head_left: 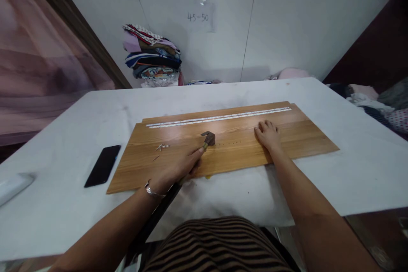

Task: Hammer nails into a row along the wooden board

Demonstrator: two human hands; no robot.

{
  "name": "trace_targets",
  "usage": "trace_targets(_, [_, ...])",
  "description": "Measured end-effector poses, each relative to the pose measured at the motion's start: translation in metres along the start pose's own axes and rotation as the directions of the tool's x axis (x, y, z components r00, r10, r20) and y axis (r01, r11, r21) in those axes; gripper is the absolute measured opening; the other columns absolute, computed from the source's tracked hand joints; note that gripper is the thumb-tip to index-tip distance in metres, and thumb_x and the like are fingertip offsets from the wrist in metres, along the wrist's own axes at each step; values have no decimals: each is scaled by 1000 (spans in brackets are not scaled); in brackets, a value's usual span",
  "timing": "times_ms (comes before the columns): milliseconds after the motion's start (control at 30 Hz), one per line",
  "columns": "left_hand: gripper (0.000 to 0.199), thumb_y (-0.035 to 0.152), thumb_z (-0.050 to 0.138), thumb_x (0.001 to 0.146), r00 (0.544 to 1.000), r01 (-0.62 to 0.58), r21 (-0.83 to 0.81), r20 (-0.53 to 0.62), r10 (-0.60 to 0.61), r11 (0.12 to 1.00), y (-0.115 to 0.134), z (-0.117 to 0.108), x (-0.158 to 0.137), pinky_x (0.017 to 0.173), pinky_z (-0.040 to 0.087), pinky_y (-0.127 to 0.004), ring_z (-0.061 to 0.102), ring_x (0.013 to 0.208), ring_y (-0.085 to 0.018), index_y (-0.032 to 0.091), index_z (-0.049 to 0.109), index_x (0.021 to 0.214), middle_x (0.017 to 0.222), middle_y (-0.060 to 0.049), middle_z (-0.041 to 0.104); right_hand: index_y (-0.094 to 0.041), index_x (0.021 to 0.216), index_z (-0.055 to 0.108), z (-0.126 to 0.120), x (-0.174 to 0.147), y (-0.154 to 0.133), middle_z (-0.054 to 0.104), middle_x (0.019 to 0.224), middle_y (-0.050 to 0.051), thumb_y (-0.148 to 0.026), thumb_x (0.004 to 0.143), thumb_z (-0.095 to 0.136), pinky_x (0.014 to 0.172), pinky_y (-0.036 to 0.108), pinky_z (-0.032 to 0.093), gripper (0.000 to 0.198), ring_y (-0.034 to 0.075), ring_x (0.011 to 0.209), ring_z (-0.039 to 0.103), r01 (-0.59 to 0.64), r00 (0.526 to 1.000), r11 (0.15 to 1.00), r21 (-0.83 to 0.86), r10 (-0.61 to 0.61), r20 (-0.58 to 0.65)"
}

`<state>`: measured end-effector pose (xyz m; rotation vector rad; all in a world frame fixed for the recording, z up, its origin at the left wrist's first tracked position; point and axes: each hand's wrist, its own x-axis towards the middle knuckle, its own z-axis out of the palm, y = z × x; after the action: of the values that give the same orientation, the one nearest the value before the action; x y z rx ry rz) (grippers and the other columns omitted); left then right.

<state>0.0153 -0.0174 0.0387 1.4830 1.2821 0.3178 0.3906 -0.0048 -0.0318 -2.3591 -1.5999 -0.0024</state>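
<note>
My left hand [185, 164] is closed round the handle of a claw hammer [209, 138]. Its dark metal head rests on or just above the wooden board [306, 136]; I cannot tell which. From the head, a short row of small dark dots [229, 143], perhaps nail heads, runs to the right. My right hand [268, 134] lies on the board past that row, fingers loosely spread, with nothing seen in it. Left of the hammer is a small heap of nails [163, 147], with a single thin dark piece [156, 158] below it.
Two white marked strips [219, 117] run along the board's far side. A black phone [102, 165] lies left of the board on the white table [63, 136]. A white object [14, 186] sits at the left edge. Folded cloth [153, 55] is stacked by the wall.
</note>
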Motion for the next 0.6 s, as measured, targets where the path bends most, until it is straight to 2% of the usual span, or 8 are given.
trace_targets(233, [61,78,43,93,1000,2,7,10,-2,1000,10,-4,-6,44,34,-26,43,47,-11,21,55,75,57,2,52,-23,128,70,4,1,2,59,150,15,-44,102,40,114,53,34,45,33,139,46,-10,1000,1000,8,10,-14])
trace_targets(467, [62,77,43,94,1000,13,23,-6,-13,1000,-2,-3,2,44,35,-26,47,48,-12,21,57,73,60,-1,56,-22,131,69,1,0,0,58,152,15,-44,103,39,115,52,34,46,32,140,46,-20,1000,1000,-8,20,5])
trace_targets(600, [61,76,42,95,1000,13,25,-12,-13,1000,2,-2,-1,45,36,-26,46,48,-12,21,57,74,59,0,55,-23,129,70,1,0,0,57,152,15,-43,103,39,115,52,34,45,32,141,46,-20,1000,1000,2,20,-5])
